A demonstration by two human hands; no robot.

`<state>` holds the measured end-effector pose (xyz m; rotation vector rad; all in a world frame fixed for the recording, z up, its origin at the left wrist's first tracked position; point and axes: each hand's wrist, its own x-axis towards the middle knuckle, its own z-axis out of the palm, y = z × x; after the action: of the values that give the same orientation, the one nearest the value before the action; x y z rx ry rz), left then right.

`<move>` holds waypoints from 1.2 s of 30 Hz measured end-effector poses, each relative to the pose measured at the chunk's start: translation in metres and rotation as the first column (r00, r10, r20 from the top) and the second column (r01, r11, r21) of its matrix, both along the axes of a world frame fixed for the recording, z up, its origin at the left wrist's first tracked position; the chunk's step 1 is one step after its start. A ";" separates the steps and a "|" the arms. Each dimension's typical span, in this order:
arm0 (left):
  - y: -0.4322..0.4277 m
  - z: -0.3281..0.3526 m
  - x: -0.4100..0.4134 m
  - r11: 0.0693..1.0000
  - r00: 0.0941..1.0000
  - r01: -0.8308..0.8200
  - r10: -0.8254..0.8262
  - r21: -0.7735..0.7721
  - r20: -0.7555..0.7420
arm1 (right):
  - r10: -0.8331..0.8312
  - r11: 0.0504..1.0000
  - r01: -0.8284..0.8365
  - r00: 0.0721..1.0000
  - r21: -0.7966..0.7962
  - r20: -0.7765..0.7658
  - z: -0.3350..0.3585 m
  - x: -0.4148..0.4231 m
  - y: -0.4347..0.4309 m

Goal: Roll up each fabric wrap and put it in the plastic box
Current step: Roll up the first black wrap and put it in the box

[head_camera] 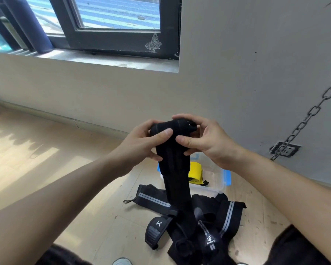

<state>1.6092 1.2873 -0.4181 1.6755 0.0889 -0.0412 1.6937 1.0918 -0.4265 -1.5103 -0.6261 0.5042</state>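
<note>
I hold a black fabric wrap (pixel 177 175) up in front of me, its top end partly rolled between both hands. My left hand (pixel 143 142) grips the roll from the left with the thumb on its front. My right hand (pixel 204 138) pinches it from the right, fingers curled over the top. The wrap's loose tail hangs down to a pile of black wraps with grey stripes (pixel 214 217) on the floor. Behind the pile stands a clear plastic box (pixel 216 177) with blue latches, holding a rolled yellow wrap (pixel 195 173).
The floor is light wood planks (pixel 65 169). A pale wall with a dark-framed window (pixel 113 35) rises behind the box. A metal chain (pixel 304 123) hangs at the right above a wall socket (pixel 284 149). My knees show at the bottom edge.
</note>
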 end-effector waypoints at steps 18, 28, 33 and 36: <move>-0.002 0.004 0.000 1.000 0.999 -0.003 0.003 0.012 0.054 | 0.017 1.000 -0.015 0.997 0.022 -0.077 0.006 -0.002 0.000; -0.001 0.012 -0.001 1.000 1.000 0.003 -0.003 0.004 -0.006 | 0.078 0.993 -0.069 0.992 0.099 -0.097 0.006 0.003 -0.003; 0.000 0.010 -0.002 1.000 0.998 -0.021 0.022 -0.022 0.061 | 0.095 0.995 -0.097 0.986 -0.014 -0.134 0.009 0.006 -0.006; 0.003 0.008 -0.001 0.998 0.994 -0.053 0.055 -0.025 0.095 | 0.109 0.990 -0.121 0.985 -0.079 -0.134 0.010 0.004 -0.004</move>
<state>1.6082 1.2904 -0.4099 1.6494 0.0620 0.0785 1.6981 1.0875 -0.4170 -1.5154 -0.5982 0.7209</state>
